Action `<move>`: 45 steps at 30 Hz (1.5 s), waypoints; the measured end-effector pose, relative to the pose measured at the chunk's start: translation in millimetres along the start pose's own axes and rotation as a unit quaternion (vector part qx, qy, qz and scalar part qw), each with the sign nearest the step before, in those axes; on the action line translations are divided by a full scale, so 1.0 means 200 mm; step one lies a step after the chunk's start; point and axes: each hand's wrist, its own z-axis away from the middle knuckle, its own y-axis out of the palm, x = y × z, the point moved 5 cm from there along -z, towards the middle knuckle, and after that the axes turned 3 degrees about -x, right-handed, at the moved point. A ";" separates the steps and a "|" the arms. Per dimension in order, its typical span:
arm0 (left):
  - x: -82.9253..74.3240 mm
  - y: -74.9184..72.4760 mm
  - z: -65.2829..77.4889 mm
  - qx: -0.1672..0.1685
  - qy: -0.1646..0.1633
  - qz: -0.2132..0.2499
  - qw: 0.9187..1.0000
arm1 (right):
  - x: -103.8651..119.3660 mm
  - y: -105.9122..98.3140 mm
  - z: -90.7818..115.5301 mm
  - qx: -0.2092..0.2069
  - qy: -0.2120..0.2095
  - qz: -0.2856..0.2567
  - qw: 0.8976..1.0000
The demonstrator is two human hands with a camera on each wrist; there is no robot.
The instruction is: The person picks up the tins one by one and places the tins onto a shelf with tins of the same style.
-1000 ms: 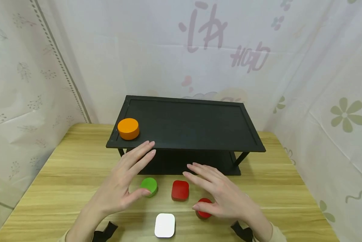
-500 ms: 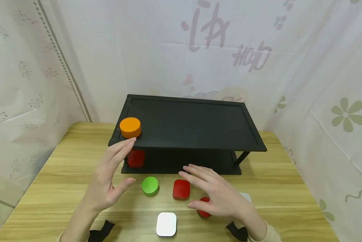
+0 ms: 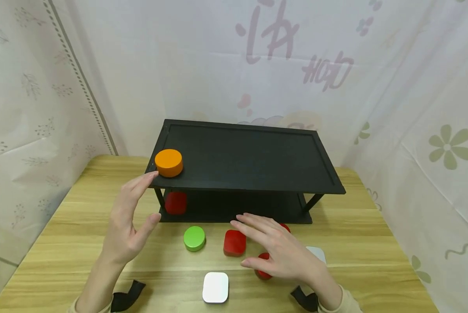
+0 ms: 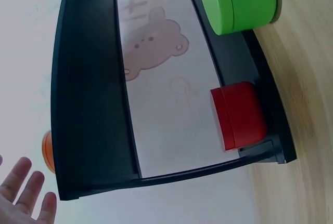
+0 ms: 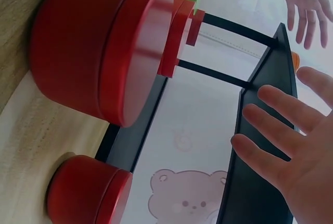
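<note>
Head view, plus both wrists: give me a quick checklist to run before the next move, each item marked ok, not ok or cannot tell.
1. Left grip empty: ok, fingers extended, holding nothing.
2. Left grip clear of the orange container: ok, both wrist views show a gap.
3. Orange container seated: ok, on the top tier at its left front corner.
4. Red square container on the lower tier, the shelved one, standing inside: ok, at the left end.
5. Red round container fully visible from the head: not ok, right grip partly covers it.
6. What the green container holds, if anything: cannot tell.
</note>
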 end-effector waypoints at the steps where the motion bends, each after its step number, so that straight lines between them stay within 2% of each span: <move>1: 0.01 0.00 0.00 -0.007 0.000 -0.003 1.000 | 0.00 0.00 0.00 0.002 0.003 0.001 1.000; 3: 0.02 -0.01 -0.01 -0.024 0.001 -0.005 1.000 | -0.01 0.01 0.00 0.006 0.009 0.002 1.000; 6: 0.07 -0.02 0.00 -0.039 -0.019 -0.016 0.999 | -0.01 0.03 0.00 0.014 0.021 0.003 1.000; 11: 0.19 -0.04 0.03 -0.039 -0.080 -0.056 0.994 | -0.03 0.05 0.00 0.041 0.056 -0.008 0.998; 14: 0.23 -0.04 0.03 -0.042 -0.112 -0.067 0.991 | -0.05 0.08 0.00 0.057 0.081 -0.020 0.995; 24: 0.36 -0.04 0.05 -0.069 -0.178 -0.070 0.979 | -0.11 0.16 0.00 0.101 0.128 -0.042 0.986; 27: 0.39 -0.04 0.06 -0.061 -0.225 -0.080 0.969 | -0.12 0.17 0.00 0.106 0.130 -0.049 0.985; 31: 0.42 -0.04 0.08 -0.043 -0.294 -0.088 0.951 | -0.14 0.18 -0.01 0.107 0.121 -0.050 0.986; 35: 0.45 -0.04 0.09 -0.031 -0.342 -0.089 0.935 | -0.16 0.20 -0.02 0.113 0.123 -0.056 0.984; 38: 0.47 -0.04 0.08 -0.023 -0.364 -0.086 0.927 | -0.17 0.21 -0.02 0.123 0.129 -0.062 0.982; 45: 0.48 -0.03 0.08 -0.008 -0.387 -0.077 0.919 | -0.18 0.24 -0.04 0.131 0.139 -0.069 0.979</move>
